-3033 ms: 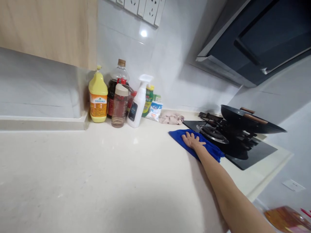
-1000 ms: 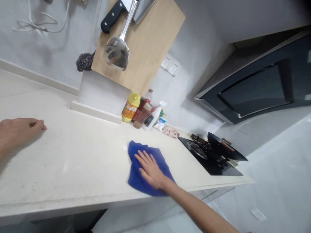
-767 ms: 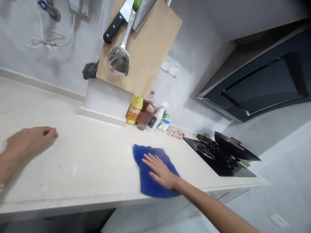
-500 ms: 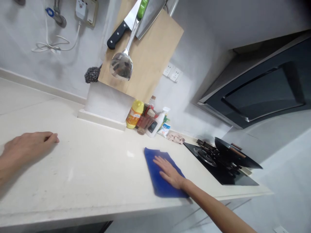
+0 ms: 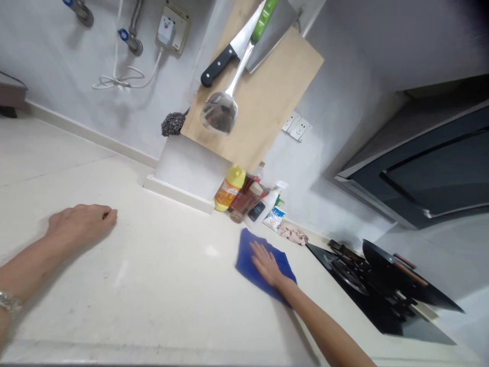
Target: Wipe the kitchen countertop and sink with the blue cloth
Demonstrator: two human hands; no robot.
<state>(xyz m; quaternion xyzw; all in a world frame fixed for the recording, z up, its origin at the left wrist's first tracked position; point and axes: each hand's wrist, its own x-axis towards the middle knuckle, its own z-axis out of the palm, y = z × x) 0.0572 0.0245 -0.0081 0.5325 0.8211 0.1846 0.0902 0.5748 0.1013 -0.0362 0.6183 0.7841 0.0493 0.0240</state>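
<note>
Across the pale countertop [image 5: 164,306], toward the back wall, I have the blue cloth [image 5: 244,261] spread flat under the right hand [image 5: 266,264]. That hand lies palm down with its fingers extended over the fabric; it presses on the cloth from above and does not close around it. I see its forearm running down to the bottom edge of my view. Well apart, over on the left, the left hand [image 5: 82,221] rests on the counter, loosely curled, its thumb close against the folded fingers. From this angle the palm is hidden, so I cannot tell whether it holds anything. A silvery bracelet [image 5: 9,303] circles that wrist.

Just behind the blue cloth I have a white spray bottle [image 5: 263,208], a small white-and-blue packet [image 5: 274,219] and a crumpled pale rag [image 5: 293,235]. A yellow bottle [image 5: 230,188] stands beside them, under the wooden panel [image 5: 263,112]. Against that panel I can see a metal spatula [image 5: 220,112] and a black-handled knife [image 5: 219,65]. To the right, apart from the blue cloth, is the black hob [image 5: 367,300], with a dark wok [image 5: 382,265] on it.
</note>
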